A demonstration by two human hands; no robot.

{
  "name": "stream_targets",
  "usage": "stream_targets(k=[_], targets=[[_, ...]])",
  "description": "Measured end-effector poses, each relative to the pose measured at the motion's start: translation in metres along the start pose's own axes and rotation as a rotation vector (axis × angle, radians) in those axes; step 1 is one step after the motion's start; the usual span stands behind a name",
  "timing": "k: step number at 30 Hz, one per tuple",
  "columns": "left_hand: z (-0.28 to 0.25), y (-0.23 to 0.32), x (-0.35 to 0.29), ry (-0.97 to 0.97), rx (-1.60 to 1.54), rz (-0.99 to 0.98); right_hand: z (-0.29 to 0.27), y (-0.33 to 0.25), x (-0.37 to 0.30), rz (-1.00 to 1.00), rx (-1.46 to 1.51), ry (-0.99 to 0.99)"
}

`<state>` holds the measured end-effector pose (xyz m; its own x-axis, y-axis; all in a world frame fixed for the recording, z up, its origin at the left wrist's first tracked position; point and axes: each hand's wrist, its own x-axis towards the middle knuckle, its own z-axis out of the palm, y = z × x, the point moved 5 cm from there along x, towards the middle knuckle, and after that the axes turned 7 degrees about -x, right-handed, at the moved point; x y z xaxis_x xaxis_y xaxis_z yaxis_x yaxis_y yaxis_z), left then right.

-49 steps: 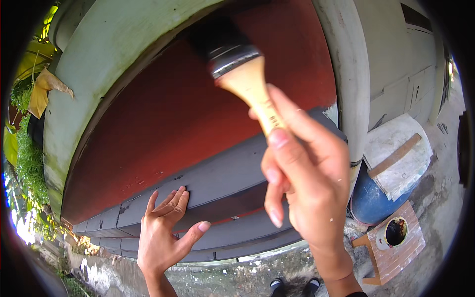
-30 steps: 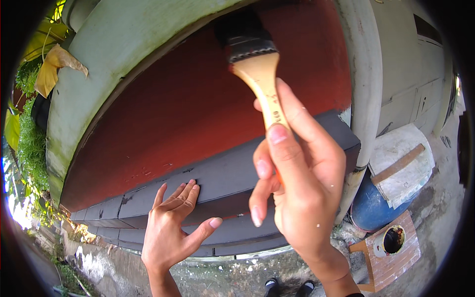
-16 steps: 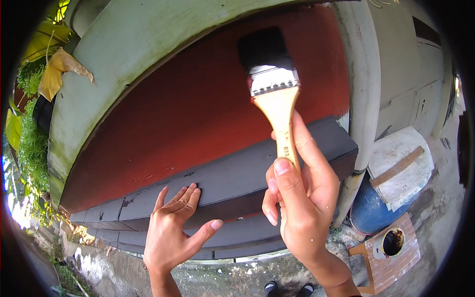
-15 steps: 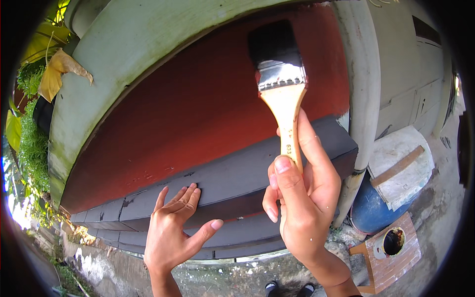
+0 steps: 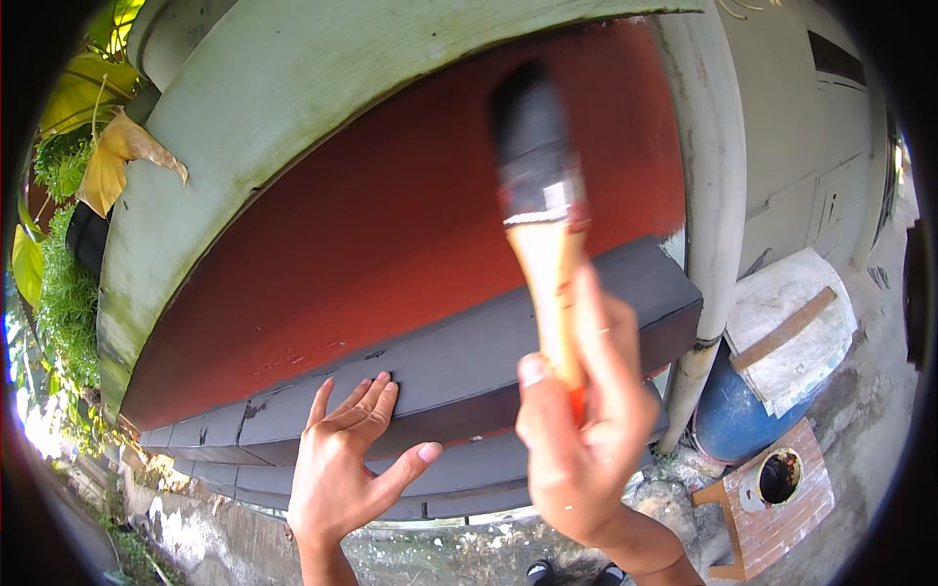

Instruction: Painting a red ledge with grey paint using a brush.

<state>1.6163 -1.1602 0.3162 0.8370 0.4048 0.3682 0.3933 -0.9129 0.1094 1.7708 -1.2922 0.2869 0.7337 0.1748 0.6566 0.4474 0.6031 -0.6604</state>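
Your right hand (image 5: 576, 439) grips brush (image 5: 542, 205) by handle, bristles up on red wall (image 5: 391, 225); left hand (image 5: 342, 469), fingers spread, braces on grey ledge (image 5: 469, 342) for balance.

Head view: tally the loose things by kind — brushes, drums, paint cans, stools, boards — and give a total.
Paintbrush, held in the right hand: 1
Blue drum: 1
Open paint can: 1
Small tiled stool under the can: 1
White board lying on the drum: 1
Total: 5
The left hand rests flat on the dark grey ledge, holding nothing.
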Motion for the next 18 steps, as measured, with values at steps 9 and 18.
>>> stream_targets(k=[9, 18], targets=[[0.001, -0.002, 0.002, 0.002, -0.013, 0.006, 0.020, -0.008, 0.009, -0.198, -0.184, -0.185], [0.001, -0.002, 0.001, 0.014, -0.022, 0.001, -0.006, -0.014, 0.017, -0.164, -0.208, 0.040]])
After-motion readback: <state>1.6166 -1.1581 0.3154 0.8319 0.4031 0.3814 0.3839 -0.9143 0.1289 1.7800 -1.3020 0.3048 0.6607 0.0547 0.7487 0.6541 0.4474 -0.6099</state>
